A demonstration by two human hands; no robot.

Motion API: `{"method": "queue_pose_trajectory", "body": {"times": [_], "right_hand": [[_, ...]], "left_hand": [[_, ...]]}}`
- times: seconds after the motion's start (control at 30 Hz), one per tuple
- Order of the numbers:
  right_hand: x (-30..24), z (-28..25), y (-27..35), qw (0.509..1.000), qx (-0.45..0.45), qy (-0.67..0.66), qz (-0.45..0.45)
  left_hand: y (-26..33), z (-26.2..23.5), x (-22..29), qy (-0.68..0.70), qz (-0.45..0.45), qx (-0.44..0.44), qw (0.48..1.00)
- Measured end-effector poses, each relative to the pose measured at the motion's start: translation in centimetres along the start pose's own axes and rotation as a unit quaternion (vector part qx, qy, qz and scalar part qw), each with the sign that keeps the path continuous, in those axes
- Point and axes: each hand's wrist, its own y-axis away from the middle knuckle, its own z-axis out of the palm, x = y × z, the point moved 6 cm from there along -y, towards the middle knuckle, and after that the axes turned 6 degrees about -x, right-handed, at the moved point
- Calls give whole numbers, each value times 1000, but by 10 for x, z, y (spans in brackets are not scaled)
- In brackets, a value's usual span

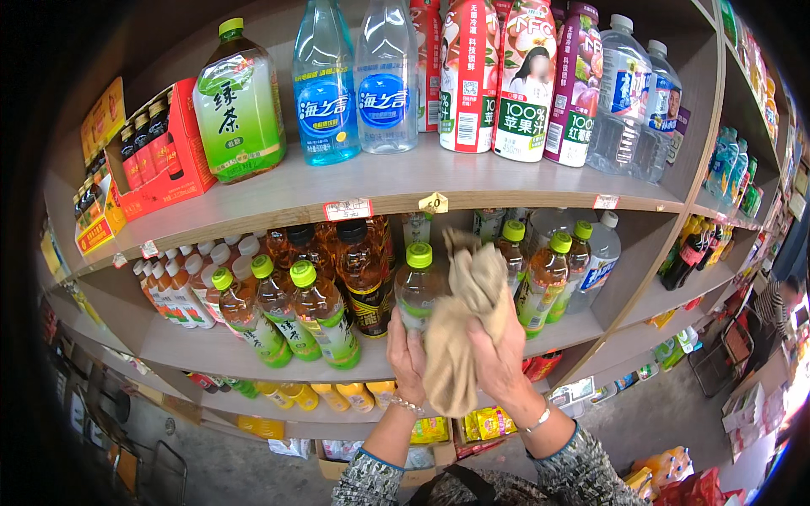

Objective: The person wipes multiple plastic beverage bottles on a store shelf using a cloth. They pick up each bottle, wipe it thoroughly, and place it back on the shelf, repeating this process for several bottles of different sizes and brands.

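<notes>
Green-capped tea bottle [419, 291] gripped in left fingers [403, 350], beige cloth [462, 337] clutched in right fingers [498, 358]

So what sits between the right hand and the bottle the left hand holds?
In the head view, a beige cloth lies between the right hand and the green-capped bottle in the left hand.

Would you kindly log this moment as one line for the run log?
left hand: holds green-capped bottle | right hand: wipes it with beige cloth | place: middle shelf of bottled drinks
</notes>
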Motion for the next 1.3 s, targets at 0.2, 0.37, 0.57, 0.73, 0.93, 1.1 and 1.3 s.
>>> {"method": "queue_pose_trajectory", "body": {"times": [0.2, 0.37, 0.57, 0.73, 0.93, 1.1, 1.3], "right_hand": [[17, 60, -20, 982, 50, 176, -38], [76, 66, 24, 989, 19, 110, 92], [94, 55, 52, 953, -81, 278, 84], [93, 41, 56, 923, -129, 361, 48], [69, 14, 70, 932, -150, 327, -49], [61, -8, 85, 925, -141, 346, -61], [72, -40, 86, 923, -117, 366, -33]], "left_hand": [[3, -8, 0, 101, 25, -11, 994], [-5, -14, 17, 79, -32, -38, 996], [-2, -4, 30, -49, 1, -74, 996], [-2, 3, 25, -71, 28, -57, 995], [-1, 10, 30, -147, -12, -21, 989], [-16, 9, 47, -352, 22, -81, 932], [-50, 27, 29, -373, -34, -123, 919]]}}
